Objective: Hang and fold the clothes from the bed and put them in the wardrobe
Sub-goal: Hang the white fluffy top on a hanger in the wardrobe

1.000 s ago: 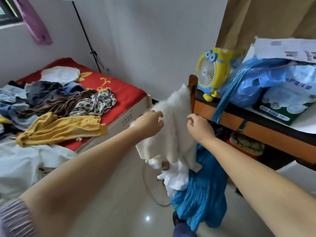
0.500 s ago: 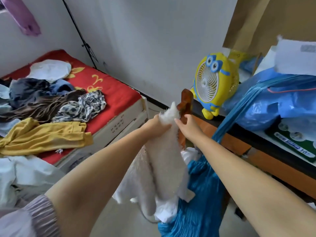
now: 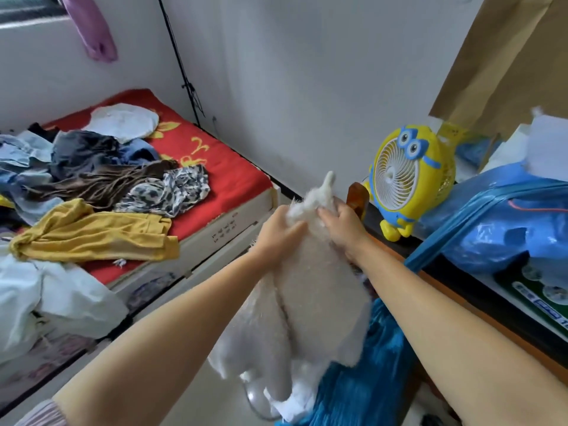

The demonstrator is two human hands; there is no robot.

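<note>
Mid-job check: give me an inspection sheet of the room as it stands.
Surface: red bed, clothes heaped on its near part.
Job's things: white fluffy garment held up; yellow garment, patterned piece on bed.
Clutter: yellow fan, blue bags on the desk.
Grip: left hand and right hand hold the garment's top.
Cables: black cord down the wall.
Surroundings: purple cloth by window.

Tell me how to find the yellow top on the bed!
Look at the bed with the red cover on the left. A heap of clothes lies on it, and the yellow top is spread flat at the near edge. It is the only plain mustard-yellow piece, just in front of the black-and-white patterned cloth.
</note>
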